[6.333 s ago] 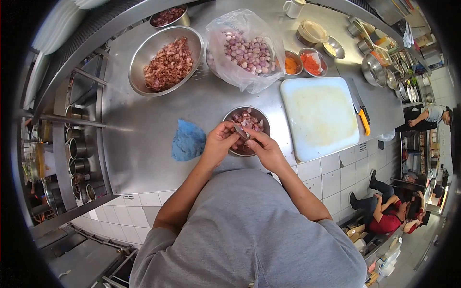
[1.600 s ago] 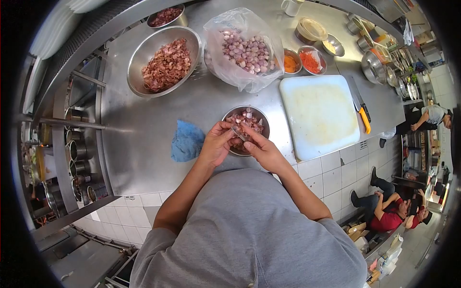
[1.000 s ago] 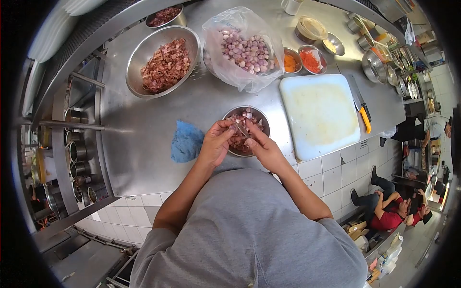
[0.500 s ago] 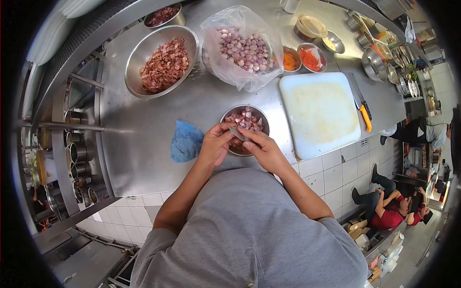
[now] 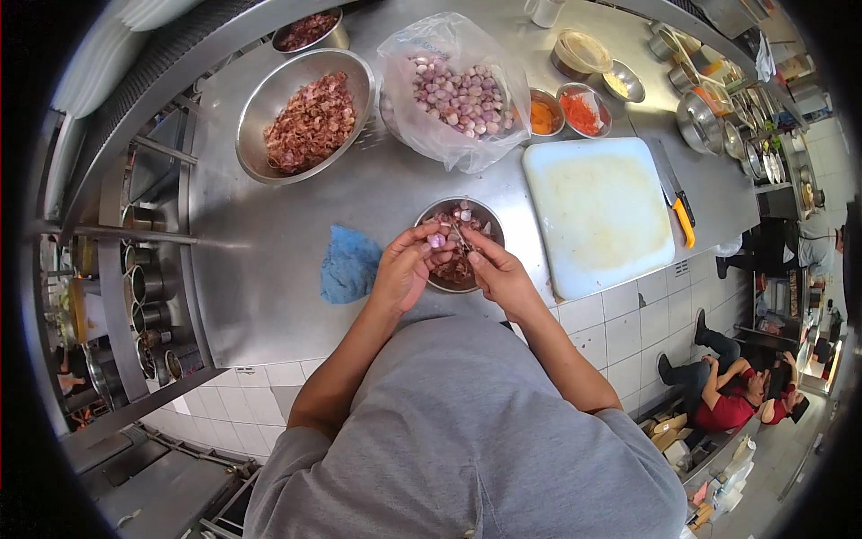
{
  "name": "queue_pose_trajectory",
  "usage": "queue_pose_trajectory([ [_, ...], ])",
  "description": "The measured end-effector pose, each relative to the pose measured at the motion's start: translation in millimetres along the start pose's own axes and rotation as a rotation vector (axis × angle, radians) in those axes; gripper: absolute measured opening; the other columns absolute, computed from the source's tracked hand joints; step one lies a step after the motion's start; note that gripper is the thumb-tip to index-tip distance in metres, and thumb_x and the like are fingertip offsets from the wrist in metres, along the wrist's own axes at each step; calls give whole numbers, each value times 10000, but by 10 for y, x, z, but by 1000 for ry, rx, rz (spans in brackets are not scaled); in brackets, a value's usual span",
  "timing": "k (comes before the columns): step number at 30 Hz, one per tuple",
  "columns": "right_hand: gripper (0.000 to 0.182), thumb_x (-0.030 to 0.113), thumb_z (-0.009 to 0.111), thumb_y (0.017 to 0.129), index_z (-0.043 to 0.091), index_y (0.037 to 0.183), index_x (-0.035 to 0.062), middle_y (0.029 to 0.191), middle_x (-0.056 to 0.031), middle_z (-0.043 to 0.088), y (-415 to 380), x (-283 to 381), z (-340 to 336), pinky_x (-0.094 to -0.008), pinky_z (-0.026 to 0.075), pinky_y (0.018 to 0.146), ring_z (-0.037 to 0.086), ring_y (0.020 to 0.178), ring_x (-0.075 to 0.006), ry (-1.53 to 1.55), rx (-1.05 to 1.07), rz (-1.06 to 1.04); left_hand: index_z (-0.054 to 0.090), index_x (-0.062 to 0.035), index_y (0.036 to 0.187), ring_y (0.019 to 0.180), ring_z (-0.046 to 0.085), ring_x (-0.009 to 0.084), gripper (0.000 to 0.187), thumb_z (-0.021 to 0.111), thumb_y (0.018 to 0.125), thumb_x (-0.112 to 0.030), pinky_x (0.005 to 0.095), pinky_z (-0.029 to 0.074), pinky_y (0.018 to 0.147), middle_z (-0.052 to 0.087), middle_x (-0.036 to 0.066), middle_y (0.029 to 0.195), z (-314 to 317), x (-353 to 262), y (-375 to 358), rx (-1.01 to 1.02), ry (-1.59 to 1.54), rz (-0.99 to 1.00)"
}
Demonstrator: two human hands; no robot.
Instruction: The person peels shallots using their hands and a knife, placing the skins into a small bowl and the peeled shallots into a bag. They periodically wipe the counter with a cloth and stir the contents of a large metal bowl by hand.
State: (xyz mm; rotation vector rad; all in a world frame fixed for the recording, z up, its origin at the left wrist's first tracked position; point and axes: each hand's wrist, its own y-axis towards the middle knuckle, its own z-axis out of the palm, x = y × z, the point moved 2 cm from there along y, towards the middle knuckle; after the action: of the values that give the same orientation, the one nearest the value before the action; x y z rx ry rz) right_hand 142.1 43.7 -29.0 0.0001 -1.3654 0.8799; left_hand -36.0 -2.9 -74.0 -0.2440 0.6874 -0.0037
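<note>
Over the near side of a small steel bowl [image 5: 496, 226], my left hand [image 5: 404, 268] pinches a purple shallot [image 5: 436, 241] between thumb and fingers. My right hand [image 5: 501, 277], just right of it, is closed on a small knife [image 5: 461, 237], whose thin blade points up and left. The bowl under both hands holds shallots and skins [image 5: 463, 216]; the hands cover part of it. Behind it stands a clear plastic bag [image 5: 404, 135] full of unpeeled-looking shallots [image 5: 458, 97]. A large steel bowl [image 5: 352, 135] of reddish skins [image 5: 310, 124] is at the back left.
A blue cloth [image 5: 350, 265] lies left of my hands. To the right are a white cutting board [image 5: 597, 216] and a yellow-handled knife [image 5: 684, 223]. Small bowls of orange [image 5: 542, 117] and red pieces [image 5: 582, 113] stand behind the board. People [image 5: 725, 404] sit at the far right.
My hands have moved slightly apart. The knife has turned from lying across between them to point upward, and the shallot in my left fingers now shows.
</note>
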Motion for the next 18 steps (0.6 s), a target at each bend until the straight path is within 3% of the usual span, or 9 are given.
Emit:
queue_pose_trajectory([
  [2, 426, 152, 528, 1007, 487, 1430, 174, 683, 83, 417, 5, -5, 14, -183, 276, 447, 334, 536, -20, -28, -19, -13, 592, -21, 1212, 1060, 652, 242, 283, 552, 932, -16, 352, 543, 914, 643, 118, 1181, 20, -29, 0, -55, -53, -17],
  [6, 446, 162, 519, 1011, 455, 1452, 173, 705, 80, 429, 16, 9, -7, -182, 274, 446, 332, 539, -21, -39, -11, -16, 570, -31, 1242, 1080, 649, 249, 299, 529, 948, -57, 353, 542, 924, 634, 136, 1209, -51, -4, 15, -90, -35, -35],
  [9, 482, 195, 510, 1016, 400, 1484, 175, 732, 75, 439, 7, 25, 0, -184, 272, 449, 335, 550, -23, -17, -8, -23, 546, -18, 1239, 1030, 675, 244, 291, 486, 966, -99, 345, 577, 867, 649, 172, 1167, 35, -70, 1, -70, -194, -54],
  [13, 514, 226, 503, 1017, 352, 1506, 178, 770, 69, 448, -10, 10, 2, -187, 276, 456, 355, 582, -34, -20, -18, 81, 538, -35, 1237, 1041, 673, 249, 283, 474, 970, -103, 341, 574, 864, 650, 176, 1166, -49, -48, 18, -94, -281, -90],
  [16, 505, 227, 504, 1015, 363, 1498, 177, 786, 67, 453, 18, 4, -15, -186, 282, 462, 368, 597, -38, -22, -12, 53, 530, -32, 1217, 945, 686, 225, 263, 507, 969, -115, 299, 568, 765, 663, 142, 1086, 5, -190, 111, -143, -180, -64],
  [18, 496, 224, 504, 1014, 373, 1490, 176, 794, 65, 456, 39, 6, -33, -184, 285, 465, 374, 602, -40, -30, -3, 34, 527, -40, 1194, 829, 675, 195, 244, 542, 970, -137, 271, 537, 671, 649, 92, 950, -28, -323, 272, -156, 106, 13],
])
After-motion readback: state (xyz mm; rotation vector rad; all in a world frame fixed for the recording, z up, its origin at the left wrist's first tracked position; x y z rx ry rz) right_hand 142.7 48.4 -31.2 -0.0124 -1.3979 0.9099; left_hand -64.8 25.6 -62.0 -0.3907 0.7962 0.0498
